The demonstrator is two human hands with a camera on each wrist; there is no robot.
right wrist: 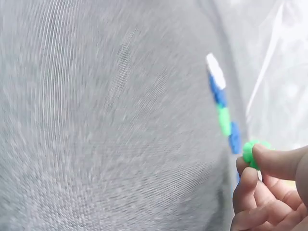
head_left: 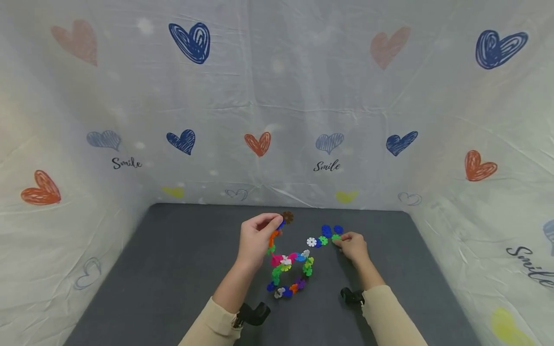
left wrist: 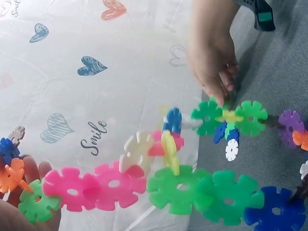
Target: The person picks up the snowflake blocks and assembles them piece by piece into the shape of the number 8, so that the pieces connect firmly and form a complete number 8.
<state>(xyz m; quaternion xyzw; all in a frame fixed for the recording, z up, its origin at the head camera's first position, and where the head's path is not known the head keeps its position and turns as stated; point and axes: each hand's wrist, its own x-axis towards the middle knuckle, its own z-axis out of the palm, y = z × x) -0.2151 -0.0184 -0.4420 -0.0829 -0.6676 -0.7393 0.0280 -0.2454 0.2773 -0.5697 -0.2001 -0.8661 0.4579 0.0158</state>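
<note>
My left hand [head_left: 255, 240] pinches the upper end of a chain of interlocking flower-shaped plastic discs, near a blue disc and a brown disc [head_left: 287, 217]. An orange and a green disc [left wrist: 39, 199] lead down from there to a closed ring of many-coloured discs [left wrist: 231, 197], with pink, green, blue, purple and white pieces. My right hand [head_left: 355, 247] pinches a green disc [right wrist: 249, 153] between thumb and fingers, to the right of the ring. Close by its fingertips lie blue discs [head_left: 326, 230], another green disc [head_left: 323, 240] and a white disc [head_left: 311, 242].
A dark grey table [head_left: 173, 269] lies under both hands. Pale cloth [head_left: 277, 86] printed with hearts and words closes off the back and both sides. Each wrist wears a black camera [head_left: 255, 314] on a strap.
</note>
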